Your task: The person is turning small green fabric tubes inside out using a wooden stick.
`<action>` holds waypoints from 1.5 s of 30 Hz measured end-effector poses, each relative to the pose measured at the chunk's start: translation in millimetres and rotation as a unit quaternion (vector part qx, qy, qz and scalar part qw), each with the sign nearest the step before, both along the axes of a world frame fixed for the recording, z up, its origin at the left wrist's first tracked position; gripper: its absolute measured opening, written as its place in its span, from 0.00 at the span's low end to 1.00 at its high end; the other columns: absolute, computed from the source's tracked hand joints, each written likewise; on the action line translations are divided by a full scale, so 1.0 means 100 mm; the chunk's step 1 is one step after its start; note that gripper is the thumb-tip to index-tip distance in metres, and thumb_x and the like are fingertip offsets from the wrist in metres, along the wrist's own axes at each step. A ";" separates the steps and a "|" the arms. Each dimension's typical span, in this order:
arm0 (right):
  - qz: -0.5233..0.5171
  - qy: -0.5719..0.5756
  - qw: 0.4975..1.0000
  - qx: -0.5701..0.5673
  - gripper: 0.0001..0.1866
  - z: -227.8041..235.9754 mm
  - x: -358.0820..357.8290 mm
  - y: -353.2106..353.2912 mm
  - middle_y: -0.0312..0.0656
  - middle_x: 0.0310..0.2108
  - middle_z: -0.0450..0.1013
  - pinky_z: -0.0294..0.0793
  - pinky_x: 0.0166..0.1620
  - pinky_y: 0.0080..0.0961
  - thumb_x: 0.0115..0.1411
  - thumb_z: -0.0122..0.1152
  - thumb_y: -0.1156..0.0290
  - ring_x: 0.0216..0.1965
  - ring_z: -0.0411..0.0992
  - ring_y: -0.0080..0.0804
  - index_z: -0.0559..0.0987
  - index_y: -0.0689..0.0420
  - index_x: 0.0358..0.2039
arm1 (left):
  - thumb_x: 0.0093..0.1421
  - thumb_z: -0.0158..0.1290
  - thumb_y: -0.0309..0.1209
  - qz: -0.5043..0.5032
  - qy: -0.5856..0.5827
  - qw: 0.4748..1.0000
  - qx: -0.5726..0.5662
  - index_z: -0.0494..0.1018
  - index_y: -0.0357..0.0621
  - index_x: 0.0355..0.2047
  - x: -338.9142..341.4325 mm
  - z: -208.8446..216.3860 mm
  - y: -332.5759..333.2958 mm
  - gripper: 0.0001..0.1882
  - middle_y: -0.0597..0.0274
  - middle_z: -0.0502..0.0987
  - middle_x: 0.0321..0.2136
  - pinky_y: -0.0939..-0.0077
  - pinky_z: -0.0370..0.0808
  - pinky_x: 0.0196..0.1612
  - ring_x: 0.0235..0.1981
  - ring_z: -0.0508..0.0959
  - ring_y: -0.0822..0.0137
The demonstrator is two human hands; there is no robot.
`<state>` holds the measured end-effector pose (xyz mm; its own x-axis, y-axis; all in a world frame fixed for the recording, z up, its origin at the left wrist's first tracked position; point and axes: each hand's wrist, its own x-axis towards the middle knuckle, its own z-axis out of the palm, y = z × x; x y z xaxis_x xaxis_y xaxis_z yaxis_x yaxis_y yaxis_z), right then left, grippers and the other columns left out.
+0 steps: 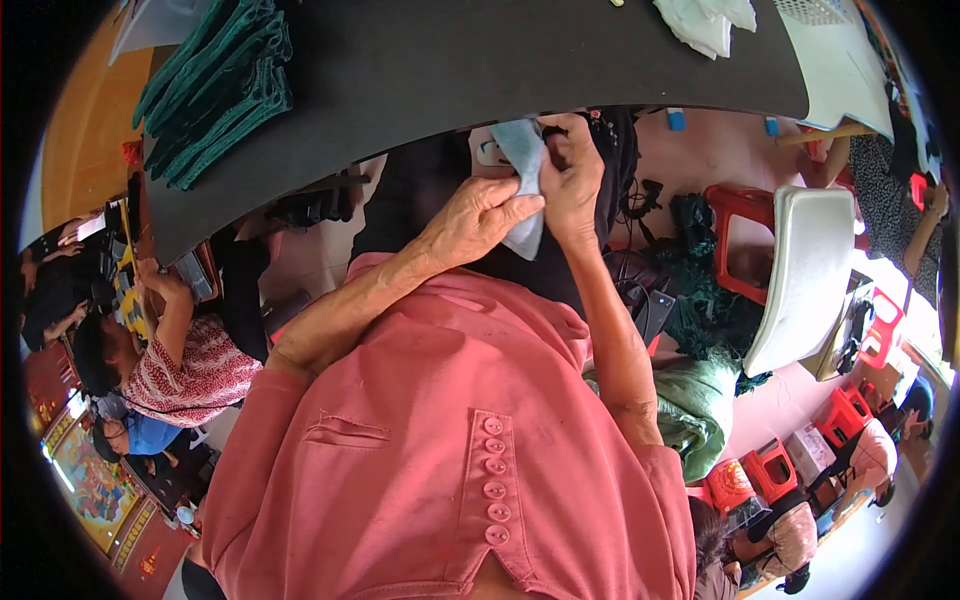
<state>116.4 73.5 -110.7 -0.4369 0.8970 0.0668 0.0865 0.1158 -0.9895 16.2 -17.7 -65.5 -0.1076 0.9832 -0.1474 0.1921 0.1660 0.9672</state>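
Note:
A small pale blue-grey piece of cloth (519,146) is held in front of my lap, just below the table's near edge. My left hand (478,217) pinches it between thumb and fingers from the left side. On its right side, the curled fingers of my right hand (573,182) grip its upper part. The cloth's lower end hangs below my left thumb over dark trousers. Part of it is hidden behind my fingers.
The dark table (420,75) curves across ahead of me. Folded dark green velvet pieces (220,95) lie at its left, white cloth (708,22) at its far right. A red stool (738,240) and a white padded chair (802,280) stand to the right; other people sit on both sides.

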 end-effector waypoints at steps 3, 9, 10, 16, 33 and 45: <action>0.066 0.291 0.862 -0.410 0.18 -0.14 0.04 -0.06 0.36 0.35 0.71 0.71 0.35 0.18 0.51 0.49 0.84 0.32 0.69 0.21 0.70 0.59 0.45 | 0.61 0.50 0.37 -0.011 -0.038 0.999 -0.010 0.61 0.34 0.19 0.08 -0.02 -0.03 0.20 0.61 0.53 0.12 0.74 0.56 0.17 0.16 0.54 0.74; -0.025 0.126 0.965 -0.230 0.16 -0.01 0.05 -0.10 0.35 0.30 0.71 0.68 0.27 0.14 0.53 0.51 0.81 0.24 0.68 0.18 0.70 0.60 0.44 | 0.63 0.44 0.42 -0.125 0.052 0.990 -0.050 0.69 0.33 0.21 0.02 -0.11 -0.16 0.23 0.52 0.67 0.13 0.68 0.64 0.22 0.15 0.68 0.67; -0.041 0.100 0.973 -0.204 0.16 0.04 0.05 -0.08 0.34 0.29 0.70 0.64 0.22 0.13 0.54 0.52 0.79 0.21 0.66 0.17 0.70 0.60 0.44 | 0.63 0.44 0.42 -0.122 0.053 0.990 -0.048 0.69 0.33 0.21 -0.01 -0.13 -0.14 0.23 0.52 0.67 0.13 0.68 0.64 0.22 0.15 0.68 0.67; -0.012 0.060 0.988 -0.143 0.21 0.07 0.05 -0.21 0.36 0.34 0.70 0.68 0.39 0.16 0.49 0.52 0.83 0.36 0.68 0.21 0.67 0.61 0.47 | 0.62 0.42 0.51 0.064 -0.097 0.989 -0.092 0.72 0.38 0.28 -0.12 -0.02 0.08 0.25 0.66 0.72 0.18 0.81 0.66 0.27 0.22 0.70 0.76; -0.107 0.114 0.982 -0.108 0.07 -0.23 -0.03 -0.40 0.28 0.25 0.64 0.62 0.31 0.13 0.49 0.53 0.84 0.27 0.60 0.15 0.69 0.60 0.28 | 0.59 0.51 0.40 0.146 -0.231 0.957 -0.093 0.70 0.42 0.26 -0.03 -0.34 0.02 0.14 0.75 0.65 0.19 0.83 0.60 0.29 0.25 0.62 0.80; -0.128 0.181 0.952 -0.212 0.06 -0.21 -0.02 -0.49 0.31 0.27 0.68 0.66 0.30 0.11 0.52 0.55 0.82 0.26 0.65 0.14 0.70 0.60 0.32 | 0.60 0.51 0.38 0.106 -0.286 0.943 -0.136 0.71 0.44 0.31 -0.08 -0.30 -0.02 0.10 0.71 0.68 0.22 0.82 0.65 0.29 0.25 0.67 0.79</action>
<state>114.6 24.6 -132.0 -0.2182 0.9507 -0.2206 -0.2978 -0.2801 -0.9126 7.7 -20.0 -95.5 -0.1234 0.8657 -0.4851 -0.4131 0.3997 0.8183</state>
